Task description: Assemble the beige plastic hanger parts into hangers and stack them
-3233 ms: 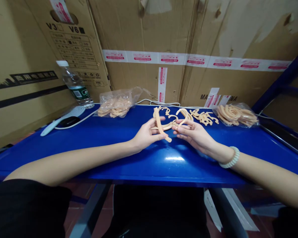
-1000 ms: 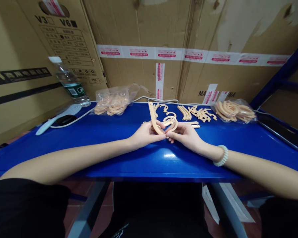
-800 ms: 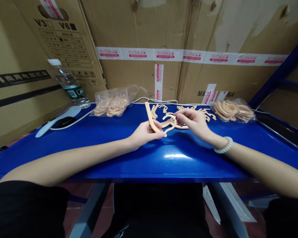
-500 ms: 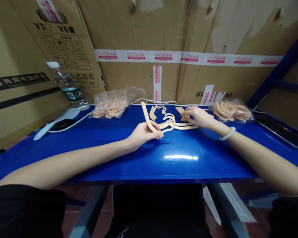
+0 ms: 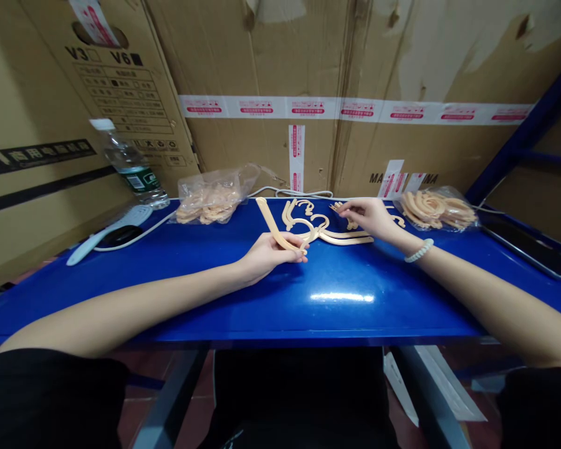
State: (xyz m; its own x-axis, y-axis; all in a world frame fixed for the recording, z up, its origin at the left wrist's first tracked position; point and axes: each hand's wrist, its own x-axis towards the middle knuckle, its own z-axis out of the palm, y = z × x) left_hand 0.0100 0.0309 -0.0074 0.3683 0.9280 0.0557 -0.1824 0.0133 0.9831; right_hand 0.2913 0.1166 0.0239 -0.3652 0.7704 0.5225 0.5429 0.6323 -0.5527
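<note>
Cardboard boxes (image 5: pixel 262 56) stand behind a blue table (image 5: pixel 262 308). Above it, the left hand (image 5: pixel 273 252) pinches a curved bar (image 5: pixel 272 224) with a hook (image 5: pixel 313 232) at its lower end; the right hand (image 5: pixel 369 216) is at loose bars (image 5: pixel 351 224), whether pinching one I can't tell.

Left grip (image 5: pixel 277 251) pinched, right grip (image 5: pixel 368 217) curled, forearms (image 5: pixel 187 290) extended

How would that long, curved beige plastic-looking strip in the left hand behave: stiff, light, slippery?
The long, curved beige plastic-looking strip is probably stiff: its free end juts past the left hand without sagging. It looks slim, so likely light for its length. Pushed along the glossy blue table, it would probably slide easily.
</note>
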